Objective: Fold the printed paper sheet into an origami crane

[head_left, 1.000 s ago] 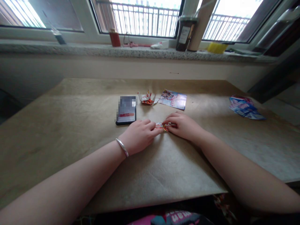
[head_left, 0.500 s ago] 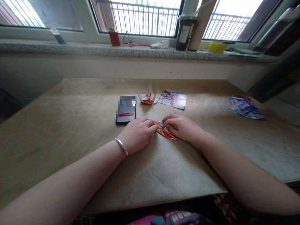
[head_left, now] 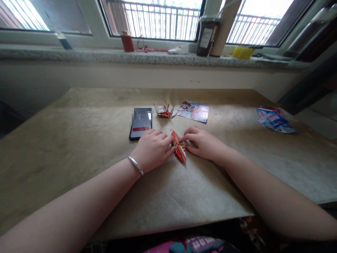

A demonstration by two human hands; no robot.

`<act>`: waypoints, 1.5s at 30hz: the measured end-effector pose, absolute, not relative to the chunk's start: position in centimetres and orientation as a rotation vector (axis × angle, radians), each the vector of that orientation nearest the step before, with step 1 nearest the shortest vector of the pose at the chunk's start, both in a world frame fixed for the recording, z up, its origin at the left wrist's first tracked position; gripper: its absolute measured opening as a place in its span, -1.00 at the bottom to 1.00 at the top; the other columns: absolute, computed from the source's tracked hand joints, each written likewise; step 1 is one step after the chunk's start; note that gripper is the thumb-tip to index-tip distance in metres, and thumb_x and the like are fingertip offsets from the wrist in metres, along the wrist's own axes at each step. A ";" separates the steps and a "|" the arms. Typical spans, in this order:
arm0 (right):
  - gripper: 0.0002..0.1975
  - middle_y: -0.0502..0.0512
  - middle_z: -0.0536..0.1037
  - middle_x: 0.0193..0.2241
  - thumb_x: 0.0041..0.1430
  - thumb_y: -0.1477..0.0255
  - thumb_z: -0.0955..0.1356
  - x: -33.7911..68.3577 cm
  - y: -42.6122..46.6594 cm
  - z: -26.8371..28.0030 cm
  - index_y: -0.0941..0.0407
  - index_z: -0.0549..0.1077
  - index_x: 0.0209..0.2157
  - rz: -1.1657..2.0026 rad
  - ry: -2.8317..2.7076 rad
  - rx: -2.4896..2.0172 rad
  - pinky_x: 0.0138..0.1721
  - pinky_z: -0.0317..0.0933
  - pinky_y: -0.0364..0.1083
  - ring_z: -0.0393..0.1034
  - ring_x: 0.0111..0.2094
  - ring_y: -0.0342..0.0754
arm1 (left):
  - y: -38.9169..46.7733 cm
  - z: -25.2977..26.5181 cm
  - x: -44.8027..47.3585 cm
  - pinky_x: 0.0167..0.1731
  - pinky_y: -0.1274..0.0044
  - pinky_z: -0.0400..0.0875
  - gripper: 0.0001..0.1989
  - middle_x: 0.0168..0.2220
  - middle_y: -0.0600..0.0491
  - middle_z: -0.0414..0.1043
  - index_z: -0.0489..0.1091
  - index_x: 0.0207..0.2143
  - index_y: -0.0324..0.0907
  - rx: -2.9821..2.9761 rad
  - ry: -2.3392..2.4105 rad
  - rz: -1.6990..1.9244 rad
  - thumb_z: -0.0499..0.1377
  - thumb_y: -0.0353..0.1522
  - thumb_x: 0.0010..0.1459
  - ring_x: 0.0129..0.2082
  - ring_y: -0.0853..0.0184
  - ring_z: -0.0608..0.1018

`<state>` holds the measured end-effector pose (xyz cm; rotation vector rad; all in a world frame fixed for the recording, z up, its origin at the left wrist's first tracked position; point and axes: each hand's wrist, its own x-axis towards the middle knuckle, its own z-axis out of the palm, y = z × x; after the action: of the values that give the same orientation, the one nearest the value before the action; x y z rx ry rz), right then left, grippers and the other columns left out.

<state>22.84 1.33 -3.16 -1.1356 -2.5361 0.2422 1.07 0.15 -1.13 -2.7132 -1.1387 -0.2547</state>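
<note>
A folded piece of red, orange and white printed paper (head_left: 180,151) lies on the table between my hands, its pointed ends facing away and toward me. My left hand (head_left: 155,146), with a silver bangle at the wrist, grips its left edge between thumb and fingers. From the other side my right hand (head_left: 200,142) pinches the paper near its middle, the fingers bent. Just beyond my left hand is a phone (head_left: 141,123) with a lit screen, its top blurred. Behind the paper stands a folded paper figure (head_left: 165,110) with several upright points.
A pink and blue printed sheet (head_left: 194,111) lies beyond my right hand. Several blue and red printed sheets (head_left: 275,120) are heaped at the right of the table (head_left: 79,147). On the stone sill (head_left: 94,56) stand a dark lidded container (head_left: 207,37) and a red one (head_left: 127,42).
The folded paper has turned between my hands, from lying slanted to the right to pointing nearly toward me. My right hand has shifted slightly; more of the paper shows.
</note>
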 end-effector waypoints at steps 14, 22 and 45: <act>-0.78 0.16 0.49 -0.08 0.13 0.39 0.33 22.0 0.7 -2.4 0.10 0.46 -0.17 0.185 -2.602 -1.080 0.02 0.21 0.03 0.32 -0.01 0.03 | 0.0 -1.6 1.2 -0.02 0.32 0.33 -0.57 -0.03 -0.10 0.40 0.31 0.00 -0.25 -2.873 -1.079 -0.306 0.04 -0.16 0.19 0.00 0.15 0.40; -0.79 0.12 0.52 -0.15 0.13 0.38 0.32 22.1 0.8 -2.4 0.08 0.48 -0.19 0.188 -2.583 -1.150 -0.07 0.23 -0.04 0.38 -0.12 -0.01 | 0.3 -1.7 1.2 0.00 0.31 0.28 -0.67 -0.09 -0.06 0.45 0.37 -0.04 -0.21 -2.854 -1.047 -0.327 0.08 -0.35 0.13 -0.05 0.19 0.43; -0.81 0.09 0.52 -0.33 0.20 0.38 0.27 21.5 0.5 -2.5 0.09 0.52 -0.28 -0.089 -2.651 -1.077 -0.26 0.14 -0.10 0.29 -0.27 -0.05 | 1.1 -2.0 1.1 -0.31 0.46 0.36 -0.81 -0.35 0.00 0.44 0.44 -0.33 -0.21 -2.802 -0.959 -0.248 0.04 -0.38 0.23 -0.33 0.30 0.44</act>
<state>21.54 0.52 -2.49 -1.0769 -2.6510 -0.0891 1.09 1.09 -2.00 -2.8023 -0.9585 -0.2476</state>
